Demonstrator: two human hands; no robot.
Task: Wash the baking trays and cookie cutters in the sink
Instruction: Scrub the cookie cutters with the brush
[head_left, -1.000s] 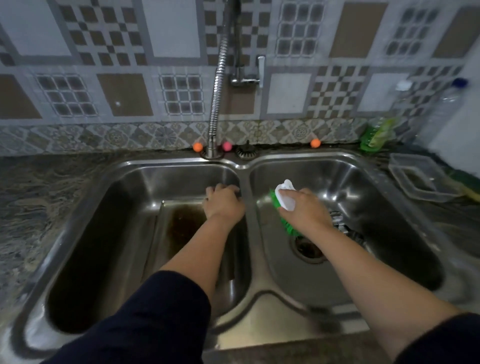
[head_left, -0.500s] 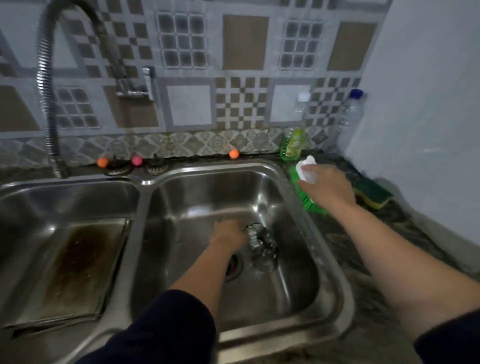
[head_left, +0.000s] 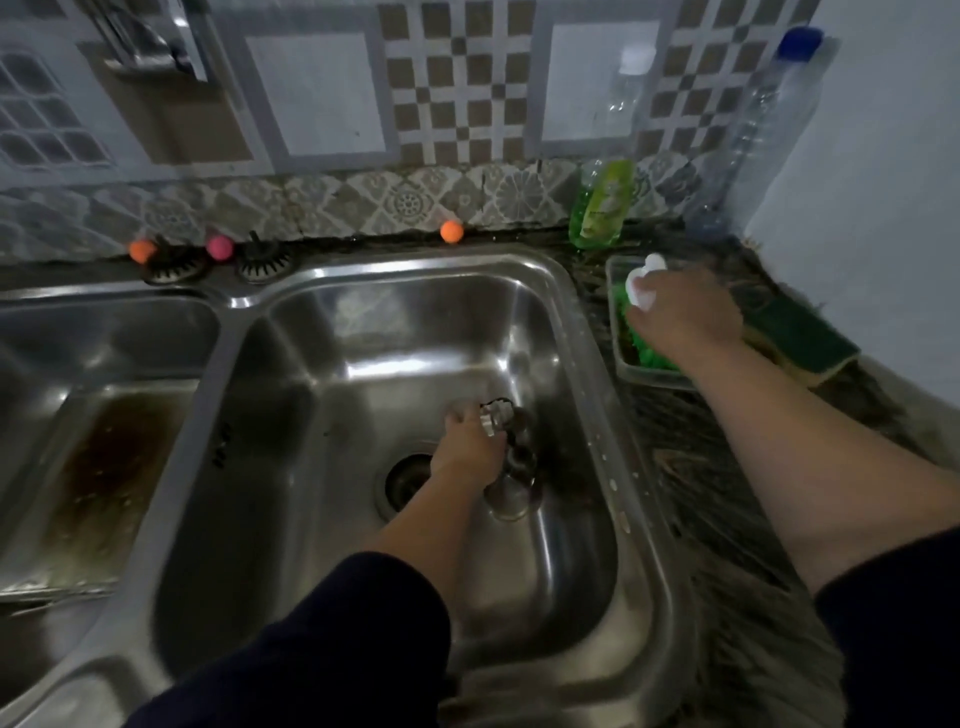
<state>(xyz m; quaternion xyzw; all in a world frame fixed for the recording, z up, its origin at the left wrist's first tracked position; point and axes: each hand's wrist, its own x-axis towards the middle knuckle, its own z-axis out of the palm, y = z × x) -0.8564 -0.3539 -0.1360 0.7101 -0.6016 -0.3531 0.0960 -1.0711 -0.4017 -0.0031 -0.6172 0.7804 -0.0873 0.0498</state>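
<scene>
My left hand (head_left: 467, 447) reaches into the right sink basin (head_left: 332, 415) and grips a metal cookie cutter (head_left: 496, 415). More cutters (head_left: 511, 478) lie just right of the drain (head_left: 408, 480). A stained baking tray (head_left: 104, 467) lies in the left basin. My right hand (head_left: 680, 312) holds a green scrub brush with a white handle (head_left: 641, 291) down inside a clear plastic container (head_left: 623, 364) on the counter right of the sink.
A green dish-soap bottle (head_left: 602, 202) and two clear plastic bottles (head_left: 753, 130) stand against the tiled wall. A green-and-yellow sponge (head_left: 800, 338) lies beside the container. Small orange and pink balls (head_left: 451, 231) and two strainers (head_left: 262, 260) line the sink's back ledge.
My right hand carried the brush from over the right basin to the container on the counter. My left hand left the tray in the left basin and took hold of a cookie cutter.
</scene>
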